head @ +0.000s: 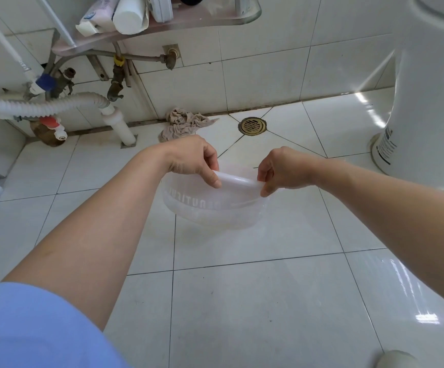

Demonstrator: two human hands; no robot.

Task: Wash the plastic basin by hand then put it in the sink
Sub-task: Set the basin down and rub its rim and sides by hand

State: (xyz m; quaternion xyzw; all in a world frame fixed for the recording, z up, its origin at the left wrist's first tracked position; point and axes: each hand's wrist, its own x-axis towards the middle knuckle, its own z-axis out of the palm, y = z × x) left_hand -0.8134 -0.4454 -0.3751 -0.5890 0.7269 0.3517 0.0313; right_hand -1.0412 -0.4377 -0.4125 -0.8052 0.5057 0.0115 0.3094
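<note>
A clear plastic basin with white lettering on its wall hangs above the white floor tiles, tilted with its rim toward me. My left hand pinches the near rim from the left. My right hand pinches the same rim from the right, a short gap apart. The tiles show through the basin's see-through wall. No sink is in view.
A brass floor drain lies just beyond the basin, with a crumpled beige rag to its left. Pipes, taps and a corrugated white hose line the wall at left under a pink shelf. A white toilet stands at right.
</note>
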